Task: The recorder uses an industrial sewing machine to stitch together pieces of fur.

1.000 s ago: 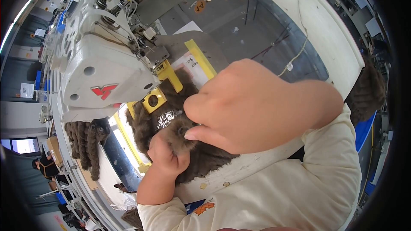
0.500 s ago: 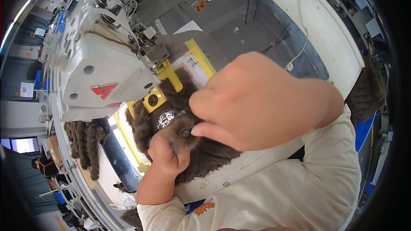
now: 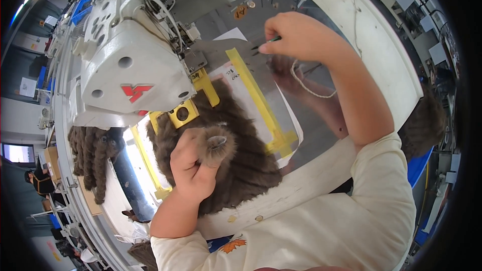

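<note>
My left hand (image 3: 193,165) is closed on a small round brown fur piece (image 3: 219,145). A grey oval, perhaps an opening, shows in its top. Beneath it lies a larger piece of ribbed brown fur (image 3: 246,170), over a paper sheet edged with yellow tape (image 3: 261,115). Farther right, above the glossy dark plate, my right hand (image 3: 293,35) pinches a slim dark pointed tool (image 3: 266,45). Its exact kind I cannot make out. Yellow guide pieces (image 3: 188,113) sit at the fur's far edge, beside the white sewing machine head (image 3: 130,65).
A cord (image 3: 314,93) loops by my right forearm. The white table rim (image 3: 371,120) curves along the right and near side. More brown fur (image 3: 93,155) hangs at the left, and another bundle (image 3: 427,120) at the right. Far left, another person (image 3: 41,180) is at work.
My right hand has left the small fur piece and moved up and right, now with a dark tool showing in it. The left hand still grips the fur piece. Shiny foil is no longer visible.
</note>
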The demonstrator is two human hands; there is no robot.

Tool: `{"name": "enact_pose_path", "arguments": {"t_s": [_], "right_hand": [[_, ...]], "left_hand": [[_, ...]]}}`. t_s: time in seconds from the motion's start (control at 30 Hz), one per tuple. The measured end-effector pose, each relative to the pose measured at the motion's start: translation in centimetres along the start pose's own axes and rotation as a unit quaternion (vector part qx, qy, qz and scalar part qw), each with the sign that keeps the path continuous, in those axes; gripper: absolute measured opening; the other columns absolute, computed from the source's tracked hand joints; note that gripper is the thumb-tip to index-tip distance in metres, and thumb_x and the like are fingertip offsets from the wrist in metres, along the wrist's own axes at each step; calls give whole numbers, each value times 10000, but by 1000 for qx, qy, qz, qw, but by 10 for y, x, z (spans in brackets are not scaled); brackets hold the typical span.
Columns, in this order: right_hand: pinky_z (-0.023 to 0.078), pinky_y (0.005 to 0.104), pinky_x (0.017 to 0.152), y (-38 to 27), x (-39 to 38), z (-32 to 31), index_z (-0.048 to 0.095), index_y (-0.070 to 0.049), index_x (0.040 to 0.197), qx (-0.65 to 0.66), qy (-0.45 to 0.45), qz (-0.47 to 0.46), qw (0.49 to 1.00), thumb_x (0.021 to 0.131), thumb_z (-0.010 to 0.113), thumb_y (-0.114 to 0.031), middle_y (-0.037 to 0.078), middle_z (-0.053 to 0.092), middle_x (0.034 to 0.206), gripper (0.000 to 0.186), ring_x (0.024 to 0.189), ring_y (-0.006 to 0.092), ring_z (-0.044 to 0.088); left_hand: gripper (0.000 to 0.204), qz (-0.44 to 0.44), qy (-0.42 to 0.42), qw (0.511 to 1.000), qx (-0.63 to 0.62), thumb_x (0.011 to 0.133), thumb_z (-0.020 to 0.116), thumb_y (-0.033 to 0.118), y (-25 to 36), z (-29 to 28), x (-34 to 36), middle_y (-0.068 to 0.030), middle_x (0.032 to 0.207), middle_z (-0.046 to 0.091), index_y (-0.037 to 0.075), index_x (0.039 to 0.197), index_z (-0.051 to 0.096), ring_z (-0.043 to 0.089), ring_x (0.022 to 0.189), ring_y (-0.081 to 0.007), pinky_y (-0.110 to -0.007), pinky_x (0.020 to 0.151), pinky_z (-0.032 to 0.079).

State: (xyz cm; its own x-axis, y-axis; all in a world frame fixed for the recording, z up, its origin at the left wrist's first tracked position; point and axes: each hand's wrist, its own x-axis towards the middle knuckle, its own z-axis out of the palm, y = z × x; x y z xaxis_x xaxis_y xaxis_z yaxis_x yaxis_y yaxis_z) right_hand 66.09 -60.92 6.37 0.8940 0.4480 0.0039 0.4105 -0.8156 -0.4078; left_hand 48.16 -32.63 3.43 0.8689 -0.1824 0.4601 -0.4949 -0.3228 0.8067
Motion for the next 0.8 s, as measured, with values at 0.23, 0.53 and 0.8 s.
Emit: {"name": "enact_pose_path", "arguments": {"t_s": [0.23,0.53,0.8], "right_hand": [[531,456,858,4,0,12,697,-27,1071,-201,94,-34,974,787,841,-334,174,701,1097,443,1031,362,672],[525,314,727,-114,-50,38,718,-19,1061,357,-137,-196,903,772,880,-186,80,688,960,370,820,179,645],[474,280,630,-103,-38,59,718,-12,978,350,-118,-136,919,819,839,-151,39,652,797,243,722,99,572]], "left_hand": [[160,-88,-20,995,-49,825,799,37,-6,-11,-14,-118,988,711,-32,960,748,642,868,-202,-306,800,512],[133,-125,13,992,-5,819,838,62,3,-10,-12,-72,861,688,-13,896,760,614,756,-152,-284,698,494],[348,-183,43,981,-55,869,840,160,1,3,-6,-131,791,648,6,1131,672,642,729,-249,-359,672,497]]}}
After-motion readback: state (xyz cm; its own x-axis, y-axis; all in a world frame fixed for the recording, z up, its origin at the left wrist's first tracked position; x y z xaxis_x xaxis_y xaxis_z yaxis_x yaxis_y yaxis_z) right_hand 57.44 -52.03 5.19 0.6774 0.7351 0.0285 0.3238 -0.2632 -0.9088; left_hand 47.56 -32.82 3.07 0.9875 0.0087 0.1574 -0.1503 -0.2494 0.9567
